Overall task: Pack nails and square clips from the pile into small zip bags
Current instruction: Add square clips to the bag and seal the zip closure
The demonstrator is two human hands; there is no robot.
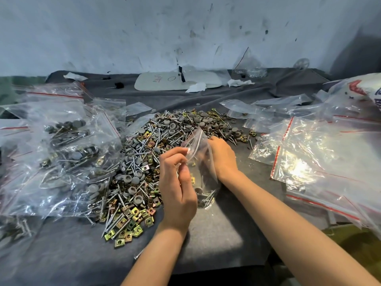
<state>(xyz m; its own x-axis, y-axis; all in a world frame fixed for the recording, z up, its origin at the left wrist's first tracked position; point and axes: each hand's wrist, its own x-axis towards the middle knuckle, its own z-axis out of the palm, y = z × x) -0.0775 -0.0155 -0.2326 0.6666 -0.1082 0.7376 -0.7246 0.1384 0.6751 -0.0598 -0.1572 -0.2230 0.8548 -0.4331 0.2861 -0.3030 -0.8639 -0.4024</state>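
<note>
Left hand: your left hand (177,188) is at the centre of the frame, fingers curled, with thumb and forefinger pinching the near lip of the small zip bag (203,162).
Right hand: your right hand (223,156) sits just right of the bag and grips its far lip. The fingertips are mostly hidden behind the plastic.
Small zip bag: you hold it upright between your two hands, mouth upward, with its lower end down on the grey-covered bench (216,230).
Bag contents: a few nails, a grey cap and a yellow clip lie at the bottom.
Pile: the pile (148,149) runs from centre to upper centre, just left of and behind your hands. It mixes nails (175,135), square clips (132,221) and grey caps (135,179).
Filled bags: the filled bags (68,149) are heaped at the left of the frame, touching the pile's left edge.
Empty bags: the empty bags (321,157), with red strips at their mouths, lie loosely overlapped at the right.
Back of bench: a white sheet (177,80) lies flat at upper centre, near the wall.
</note>
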